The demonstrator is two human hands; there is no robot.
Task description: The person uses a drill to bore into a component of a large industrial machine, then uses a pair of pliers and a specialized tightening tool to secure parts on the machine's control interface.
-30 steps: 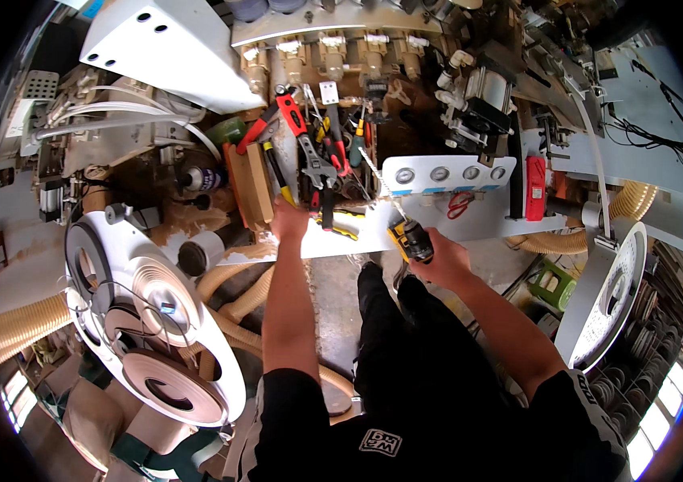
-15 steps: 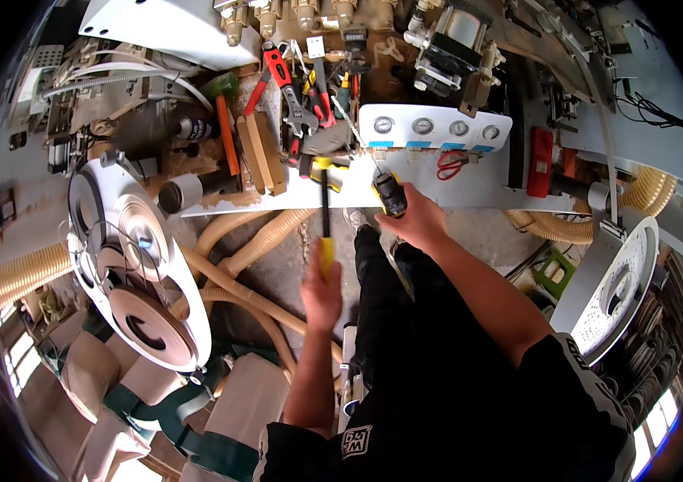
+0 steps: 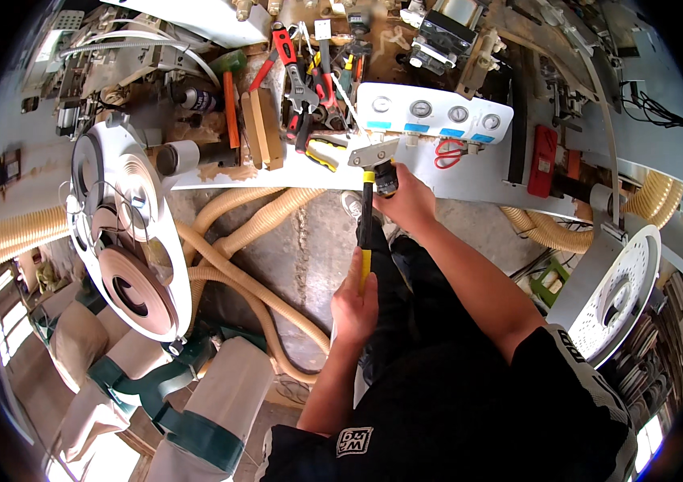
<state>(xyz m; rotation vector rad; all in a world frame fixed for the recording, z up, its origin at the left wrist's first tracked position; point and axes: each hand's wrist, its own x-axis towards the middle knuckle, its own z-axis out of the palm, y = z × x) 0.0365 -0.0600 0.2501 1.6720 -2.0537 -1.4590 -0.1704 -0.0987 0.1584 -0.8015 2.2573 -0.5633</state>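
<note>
My left hand (image 3: 355, 309) is closed round the yellow grip of a hammer (image 3: 366, 213) with a black shaft, held upright in front of me. Its flat grey head lies close to the top of what my right hand holds; whether they touch I cannot tell. My right hand (image 3: 408, 201) is wrapped round a stubby black cylinder with yellow marks (image 3: 387, 181), just over the near edge of the white bench (image 3: 470, 186). Part of that cylinder is hidden by my fingers and the hammer, so its exact kind does not show.
Yellow-handled pliers (image 3: 325, 153), an adjustable wrench (image 3: 295, 76) and red scissors (image 3: 448, 153) lie on the bench. A white gauge panel (image 3: 436, 112) stands behind. Beige hoses (image 3: 257, 229) run along the floor. White reels (image 3: 134, 233) flank the left side, a perforated disc (image 3: 619, 289) the right.
My left hand has moved right and brought the hammer across to the cylinder. My right hand has shifted slightly up and left, still holding it. The view has tilted a little.
</note>
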